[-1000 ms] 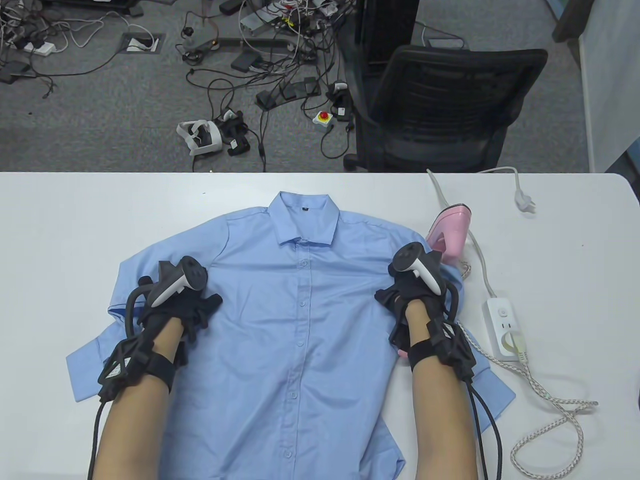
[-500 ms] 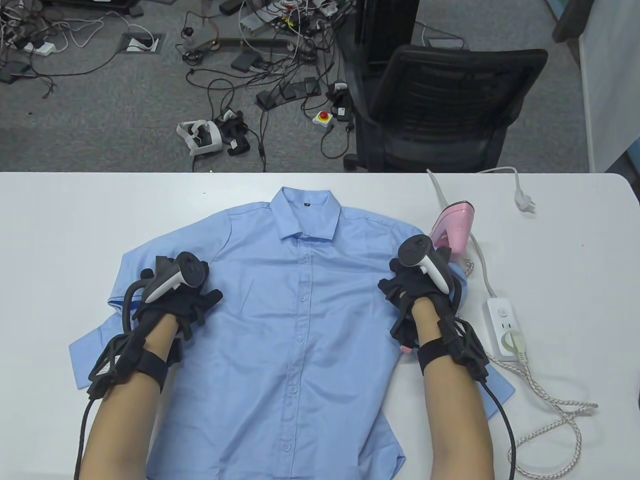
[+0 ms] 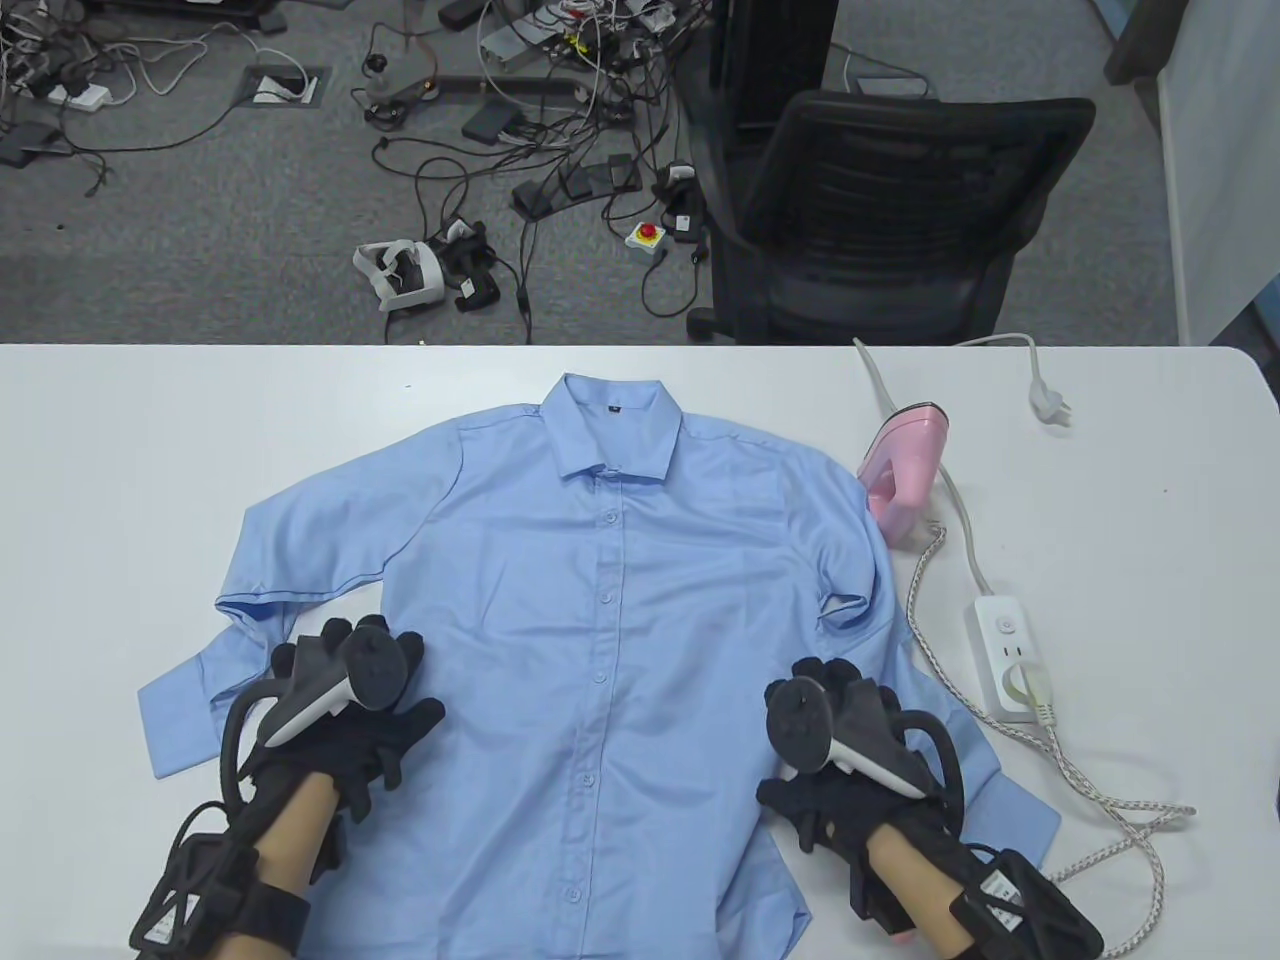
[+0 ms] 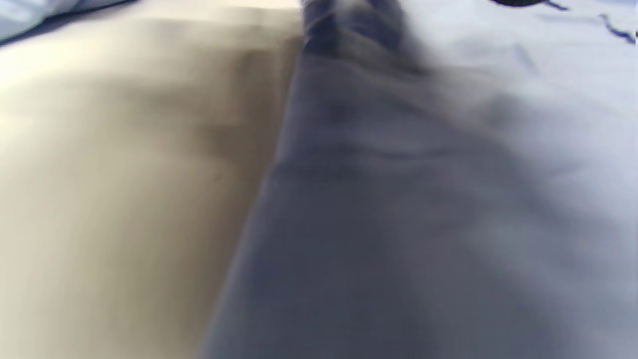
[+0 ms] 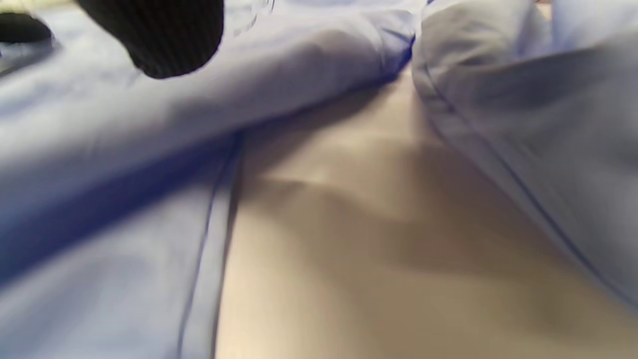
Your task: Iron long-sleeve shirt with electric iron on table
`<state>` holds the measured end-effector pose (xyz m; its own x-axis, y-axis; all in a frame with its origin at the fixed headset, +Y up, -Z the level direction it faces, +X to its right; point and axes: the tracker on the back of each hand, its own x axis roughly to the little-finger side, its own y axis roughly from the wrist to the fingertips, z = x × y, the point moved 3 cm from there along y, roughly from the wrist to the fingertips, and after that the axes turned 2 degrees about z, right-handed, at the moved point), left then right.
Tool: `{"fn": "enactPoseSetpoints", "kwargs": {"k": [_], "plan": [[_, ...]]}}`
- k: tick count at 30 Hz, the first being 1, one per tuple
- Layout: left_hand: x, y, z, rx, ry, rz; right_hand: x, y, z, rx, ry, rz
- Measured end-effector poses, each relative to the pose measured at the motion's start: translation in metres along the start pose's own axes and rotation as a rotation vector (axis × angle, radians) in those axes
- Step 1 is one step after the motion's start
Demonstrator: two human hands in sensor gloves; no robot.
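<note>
Both grips lie spread: the left hand point(image 3: 345, 715) and right hand point(image 3: 835, 745) rest flat on the blue shirt point(image 3: 600, 640). Smoothing should sweep evenly outward. Beyond the right grip, the pink iron point(image 3: 903, 475) stands on the counter point(image 3: 1150, 520).

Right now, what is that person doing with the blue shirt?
A person in black sensor gloves is flattening a blue long-sleeve shirt on a white table. The left hand and the right hand both rest spread on the lower part of the shirt, one on each side of the buttons. The pink iron stands untouched by the shirt's shoulder, so no ironing is under way.
</note>
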<state>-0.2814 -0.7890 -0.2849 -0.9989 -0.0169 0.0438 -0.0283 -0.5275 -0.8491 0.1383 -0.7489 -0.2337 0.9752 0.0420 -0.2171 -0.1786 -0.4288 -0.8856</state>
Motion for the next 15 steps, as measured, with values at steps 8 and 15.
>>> {"fn": "enactPoseSetpoints", "kwargs": {"k": [8, 15], "plan": [[0.0, 0.007, 0.015, 0.021, 0.07, -0.048, -0.01, -0.009, -0.042, 0.011, -0.091, -0.078], [0.005, 0.011, 0.017, 0.043, 0.031, -0.05, 0.024, -0.028, -0.053, -0.067, -0.171, -0.181]]}}
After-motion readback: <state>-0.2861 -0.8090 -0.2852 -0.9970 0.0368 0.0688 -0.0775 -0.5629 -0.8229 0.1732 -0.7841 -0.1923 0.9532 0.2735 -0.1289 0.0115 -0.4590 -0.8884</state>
